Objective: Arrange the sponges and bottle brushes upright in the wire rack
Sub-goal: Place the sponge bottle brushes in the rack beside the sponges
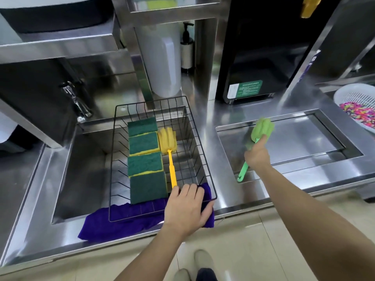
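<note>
The wire rack (200, 151) sits over the sink (81, 175), with its near edge on a purple cloth (113, 222). Right of the rack, the steel table (211, 126) has a recessed tray. In the rack, four green sponges (145, 161) stand in a row, with a yellow brush (169, 153) beside them. The left hand (185, 209) grips the rack's near right corner. The right hand (256, 154), right of the rack, is closed on a green brush (261, 129).
</note>
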`<state>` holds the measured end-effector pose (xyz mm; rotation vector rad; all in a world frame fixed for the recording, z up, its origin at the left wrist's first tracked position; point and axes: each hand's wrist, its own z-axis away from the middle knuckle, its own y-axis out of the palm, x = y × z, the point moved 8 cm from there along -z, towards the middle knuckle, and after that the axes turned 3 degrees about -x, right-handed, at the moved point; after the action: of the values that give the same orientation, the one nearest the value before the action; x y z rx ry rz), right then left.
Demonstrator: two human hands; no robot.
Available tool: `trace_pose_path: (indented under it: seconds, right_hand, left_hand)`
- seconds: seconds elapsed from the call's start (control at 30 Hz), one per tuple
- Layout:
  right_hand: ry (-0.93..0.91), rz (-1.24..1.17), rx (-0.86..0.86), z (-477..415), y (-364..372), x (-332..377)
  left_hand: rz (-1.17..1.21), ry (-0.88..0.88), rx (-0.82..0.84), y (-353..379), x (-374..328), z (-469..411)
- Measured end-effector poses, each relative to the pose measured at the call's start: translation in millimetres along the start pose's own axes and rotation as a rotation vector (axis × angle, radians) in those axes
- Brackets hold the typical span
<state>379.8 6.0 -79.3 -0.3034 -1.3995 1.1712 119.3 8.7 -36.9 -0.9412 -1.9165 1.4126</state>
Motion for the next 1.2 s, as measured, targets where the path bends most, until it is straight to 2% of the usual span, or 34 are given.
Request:
trace_pose_path:
  seconds: [0.13,0.27,0.33,0.43,0.53,0.63,0.73,1.0,1.2]
  right_hand:
    - [-0.06,-0.274,-0.088,-7.5,-22.1,30.1]
    - [-0.033,-0.602,-0.064,-5.0,-25.4,62.7]
    - [-0.076,-0.655,-0.027,3.9,-20.9,84.3]
    - [-0.176,-0.714,0.122,26.5,-5.4,121.2]
    - [-0.315,-0.587,0.278,54.4,16.8,154.5]
    - [-0.405,-0.35,0.45,82.6,49.3,170.2]
    - [-0.462,-0.122,0.551,102.0,79.2,168.0]
    - [-0.523,0.352,0.573,112.0,115.0,145.1]
    - [-0.497,0.548,0.598,111.0,124.4,139.8]
  left_hand:
    - [0.023,-0.024,-0.02,-5.5,2.2,0.1]
    - [0.041,-0.092,-0.076,-13.0,14.5,1.1]
    - [0.049,-0.144,-0.107,-17.1,24.7,1.8]
    - [0.037,-0.228,-0.113,-19.0,41.3,3.7]
    - [0.023,-0.28,-0.094,-16.0,52.3,7.6]
    - [0.028,-0.301,-0.088,-13.2,55.3,9.1]
    - [0.029,-0.303,-0.09,-13.6,54.6,8.2]
    - [0.007,-0.281,-0.098,-12.6,52.9,7.0]
    - [0.012,-0.27,-0.112,-13.2,51.8,6.7]
